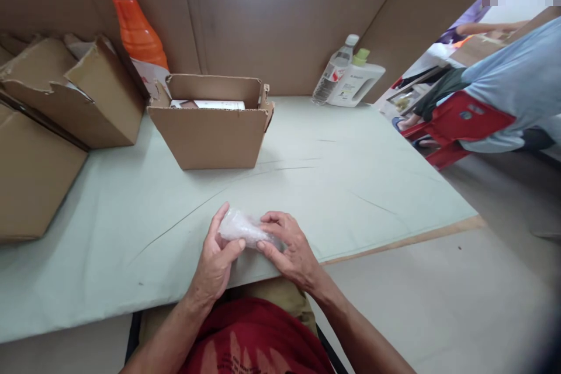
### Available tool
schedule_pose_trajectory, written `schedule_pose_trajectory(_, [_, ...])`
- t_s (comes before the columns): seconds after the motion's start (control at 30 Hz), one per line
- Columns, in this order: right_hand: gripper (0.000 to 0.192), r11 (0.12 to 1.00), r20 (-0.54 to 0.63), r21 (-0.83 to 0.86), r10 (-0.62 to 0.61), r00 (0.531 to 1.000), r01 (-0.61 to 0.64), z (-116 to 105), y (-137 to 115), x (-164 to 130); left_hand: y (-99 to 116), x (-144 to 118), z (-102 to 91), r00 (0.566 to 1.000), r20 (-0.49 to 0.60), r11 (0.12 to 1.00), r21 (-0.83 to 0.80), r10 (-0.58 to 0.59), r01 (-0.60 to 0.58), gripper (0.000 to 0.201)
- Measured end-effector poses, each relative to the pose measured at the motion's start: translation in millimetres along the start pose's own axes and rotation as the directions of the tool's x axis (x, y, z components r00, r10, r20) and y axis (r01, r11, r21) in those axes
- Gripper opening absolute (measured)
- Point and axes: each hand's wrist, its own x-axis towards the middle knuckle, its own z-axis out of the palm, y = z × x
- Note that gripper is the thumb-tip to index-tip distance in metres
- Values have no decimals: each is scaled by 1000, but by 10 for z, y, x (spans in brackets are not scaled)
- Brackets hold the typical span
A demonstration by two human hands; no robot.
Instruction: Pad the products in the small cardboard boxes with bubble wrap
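Tabletop (359, 158): widest free passage lies right of the open carton (217, 140), extending far to the clear bottle (333, 77) and white jug (357, 86). A free strip separates the carton from the plastic bundle (243, 229) at the near edge. Carton top admits fingers from above; a white item (219, 104) partly obstructs. Large boxes (37, 178) block the left; a cardboard wall (280, 17) closes the far side.

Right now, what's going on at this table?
The left hand and right hand hold a translucent, plastic-looking bundle between them, near the table's front edge. Beyond it stands an open cardboard box with a white item inside. An orange bottle is behind the box, to its left; a clear bottle and white jug stand at the back.
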Motion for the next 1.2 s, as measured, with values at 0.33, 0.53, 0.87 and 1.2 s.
schedule_pose_trajectory(0.33, [47, 802, 255, 500, 224, 941, -327, 10, 50, 67, -14, 7, -110, 999, 7, 998, 36, 50, -50, 84])
schedule_pose_trajectory(0.53, [31, 842, 251, 442, 214, 944, -309, -214, -79, 364, 302, 136, -341, 974, 184, 975, 154, 129, -159, 66])
schedule_pose_trajectory(0.87, [38, 988, -130, 155, 43, 991, -22, -1151, -676, 1956, 921, 1035, -541, 902, -28, 856, 329, 430, -398, 59])
schedule_pose_trajectory(1.2, [22, 449, 51, -881, 407, 912, -151, -1141, -813, 2988, 571, 1255, -701, 930, 13, 824, 460, 367, -331, 43])
